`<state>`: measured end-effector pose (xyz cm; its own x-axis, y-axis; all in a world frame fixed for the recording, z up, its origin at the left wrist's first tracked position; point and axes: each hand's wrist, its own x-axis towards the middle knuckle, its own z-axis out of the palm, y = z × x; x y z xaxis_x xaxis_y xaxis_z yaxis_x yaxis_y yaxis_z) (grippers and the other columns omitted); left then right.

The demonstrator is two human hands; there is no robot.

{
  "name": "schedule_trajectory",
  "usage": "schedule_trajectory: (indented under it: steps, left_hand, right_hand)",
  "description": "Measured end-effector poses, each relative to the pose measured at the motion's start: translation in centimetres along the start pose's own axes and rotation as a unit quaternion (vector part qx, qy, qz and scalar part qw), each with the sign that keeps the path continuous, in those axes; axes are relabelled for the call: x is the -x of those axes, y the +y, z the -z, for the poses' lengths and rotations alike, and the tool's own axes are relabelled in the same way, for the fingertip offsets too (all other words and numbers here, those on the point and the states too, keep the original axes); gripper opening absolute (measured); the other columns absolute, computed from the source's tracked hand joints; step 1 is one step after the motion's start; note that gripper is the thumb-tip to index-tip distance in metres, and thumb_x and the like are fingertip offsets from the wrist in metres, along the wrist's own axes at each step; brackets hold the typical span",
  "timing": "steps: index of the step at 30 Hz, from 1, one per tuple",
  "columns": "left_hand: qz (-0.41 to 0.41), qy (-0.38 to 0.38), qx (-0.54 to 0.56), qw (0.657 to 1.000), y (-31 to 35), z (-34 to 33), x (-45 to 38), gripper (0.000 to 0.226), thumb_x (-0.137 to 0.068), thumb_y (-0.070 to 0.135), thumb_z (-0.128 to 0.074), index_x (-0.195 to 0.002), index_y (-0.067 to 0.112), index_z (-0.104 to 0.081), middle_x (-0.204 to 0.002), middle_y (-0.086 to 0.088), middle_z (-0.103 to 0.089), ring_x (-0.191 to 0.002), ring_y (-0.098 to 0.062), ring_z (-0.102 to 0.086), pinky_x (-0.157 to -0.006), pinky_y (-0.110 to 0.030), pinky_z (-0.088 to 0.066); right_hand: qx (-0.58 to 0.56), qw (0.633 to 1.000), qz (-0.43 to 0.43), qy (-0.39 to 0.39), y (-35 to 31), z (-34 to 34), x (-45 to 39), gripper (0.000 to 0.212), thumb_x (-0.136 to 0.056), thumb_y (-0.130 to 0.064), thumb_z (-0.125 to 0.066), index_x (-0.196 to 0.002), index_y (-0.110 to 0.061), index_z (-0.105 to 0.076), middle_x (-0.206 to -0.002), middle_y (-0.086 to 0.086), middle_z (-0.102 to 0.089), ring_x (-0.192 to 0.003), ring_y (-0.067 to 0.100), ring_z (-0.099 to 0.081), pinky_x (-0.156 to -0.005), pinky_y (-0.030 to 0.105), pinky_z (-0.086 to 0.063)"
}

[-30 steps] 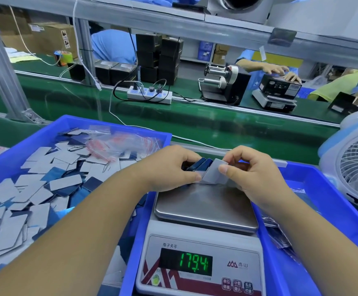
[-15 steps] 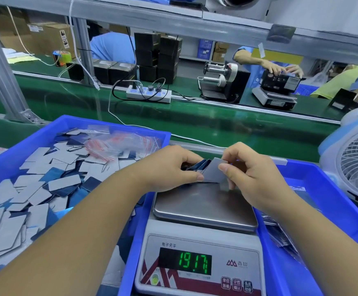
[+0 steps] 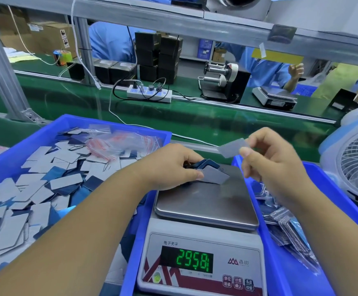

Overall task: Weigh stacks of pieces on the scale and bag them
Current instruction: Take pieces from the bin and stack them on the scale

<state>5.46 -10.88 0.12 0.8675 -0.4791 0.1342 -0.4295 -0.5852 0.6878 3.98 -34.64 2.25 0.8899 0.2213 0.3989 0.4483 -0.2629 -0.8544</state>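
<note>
Head view: the left hand [image 3: 173,165] grips a fanned stack of grey-and-blue rectangular pieces [image 3: 211,173] resting at the far left corner of the steel pan of the white digital scale [image 3: 203,210] — its green display shows 2958. The right hand [image 3: 269,159] pinches 1 grey rectangular piece [image 3: 231,147] above the pan's far right corner, apart from the stack. A blue plastic bin [image 3: 14,146] left of the scale holds loose pieces.
</note>
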Motion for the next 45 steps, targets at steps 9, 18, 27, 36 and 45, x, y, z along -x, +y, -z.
schedule_trajectory:
  steps: [9,18,27,36,45]
  left_hand:
    - [-0.001,-0.008,-0.015,1.000,0.5,-0.3,0.1,0.012,-0.093,0.036,-0.062,-0.088,0.046,-0.066,-0.082,0.007,-0.068,-0.079,-0.017,-0.059,-0.075,-0.040,-0.052]
    - [-0.006,-0.029,-0.028,0.999,0.6,0.2,0.3,0.005,-0.093,0.034,-0.065,-0.093,0.039,-0.067,-0.083,0.010,-0.066,-0.076,-0.009,-0.058,-0.070,-0.024,-0.047]
    - [0.031,-0.107,-0.108,0.988,2.4,-0.5,0.3,0.034,-0.102,0.027,-0.043,-0.134,0.037,-0.047,-0.120,0.007,-0.051,-0.121,-0.015,-0.042,-0.102,-0.039,-0.035]
    - [0.076,-0.019,-0.182,0.980,3.9,-2.5,-0.1,0.035,-0.087,0.018,-0.049,-0.119,0.023,-0.037,-0.116,0.001,-0.045,-0.107,-0.022,-0.036,-0.086,-0.038,-0.030]
    - [0.079,0.035,-0.272,0.958,4.0,-3.6,-0.3,0.039,-0.083,0.018,-0.048,-0.120,0.023,-0.037,-0.121,-0.003,-0.047,-0.109,-0.025,-0.039,-0.084,-0.039,-0.030]
  right_hand:
    - [0.339,0.921,0.180,-0.071,-0.3,-2.5,0.7,0.015,-0.070,-0.010,-0.067,-0.073,-0.015,-0.053,-0.080,-0.004,-0.048,-0.062,0.012,-0.047,-0.055,0.029,-0.042]
    - [0.334,0.936,0.099,-0.045,0.5,-2.2,0.4,0.027,-0.077,-0.010,-0.079,-0.095,-0.024,-0.065,-0.088,-0.019,-0.047,-0.074,-0.006,-0.051,-0.067,0.006,-0.034]
    - [0.337,0.938,0.027,-0.077,0.9,-3.2,0.4,0.030,-0.076,-0.025,-0.079,-0.103,-0.029,-0.065,-0.089,-0.022,-0.059,-0.079,-0.018,-0.050,-0.067,0.002,-0.033]
    - [0.313,0.949,-0.018,-0.038,0.6,-4.6,0.5,0.049,-0.072,-0.022,-0.077,-0.117,-0.032,-0.063,-0.079,-0.023,-0.055,-0.064,-0.008,-0.050,-0.063,0.006,-0.034]
    - [0.312,0.948,-0.032,-0.056,0.8,-4.6,0.5,0.049,-0.074,-0.026,-0.073,-0.120,-0.035,-0.061,-0.082,-0.023,-0.061,-0.074,-0.009,-0.053,-0.065,0.005,-0.037]
